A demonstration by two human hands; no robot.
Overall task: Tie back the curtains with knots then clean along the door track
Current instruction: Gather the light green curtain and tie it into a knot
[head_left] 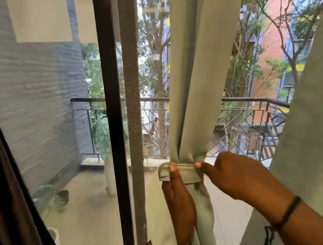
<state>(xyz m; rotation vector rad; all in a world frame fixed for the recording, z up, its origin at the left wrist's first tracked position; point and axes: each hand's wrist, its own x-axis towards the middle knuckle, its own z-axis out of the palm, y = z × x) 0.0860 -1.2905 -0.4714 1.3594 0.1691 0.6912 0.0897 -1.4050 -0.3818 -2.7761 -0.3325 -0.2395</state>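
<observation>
Head view: at lower centre, the left hand (178,202) grips the gathered pale curtain (189,75), thumb pressing the fabric band (182,172) wrapped around it, while the right hand (234,174) pinches the band's other end, probably to cinch the knot tight.

Pale sage-green curtain (197,74) at centre, dark brown drape (2,190) far left, grey brick wall (34,112) upper left, black wristband (285,215) lower right
</observation>
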